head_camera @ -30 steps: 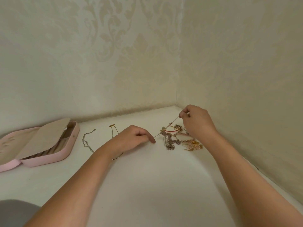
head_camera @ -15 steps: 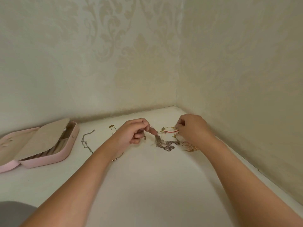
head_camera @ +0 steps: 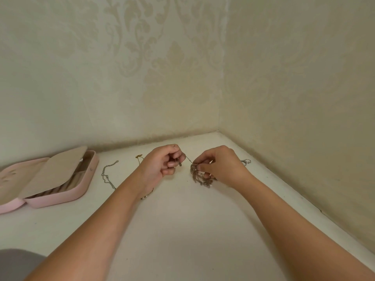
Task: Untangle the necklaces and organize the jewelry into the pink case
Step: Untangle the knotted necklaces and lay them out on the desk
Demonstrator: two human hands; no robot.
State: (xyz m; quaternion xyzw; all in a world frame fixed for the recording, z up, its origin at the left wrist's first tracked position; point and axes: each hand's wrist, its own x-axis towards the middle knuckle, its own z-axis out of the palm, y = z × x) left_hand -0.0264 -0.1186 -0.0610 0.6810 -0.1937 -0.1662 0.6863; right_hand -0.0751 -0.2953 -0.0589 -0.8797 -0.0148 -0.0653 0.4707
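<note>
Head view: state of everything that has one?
pink case, open, inner flap raised.
left hand, pinches a chain strand.
right hand, pinches the tangle.
tangle, knotted, strand drawn out leftward.
silver chain, loose on the table.
gold necklace, loose, partly hidden.

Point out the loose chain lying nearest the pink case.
The silver chain, right beside the case; the gold chain lies farther, by the left hand.
</note>
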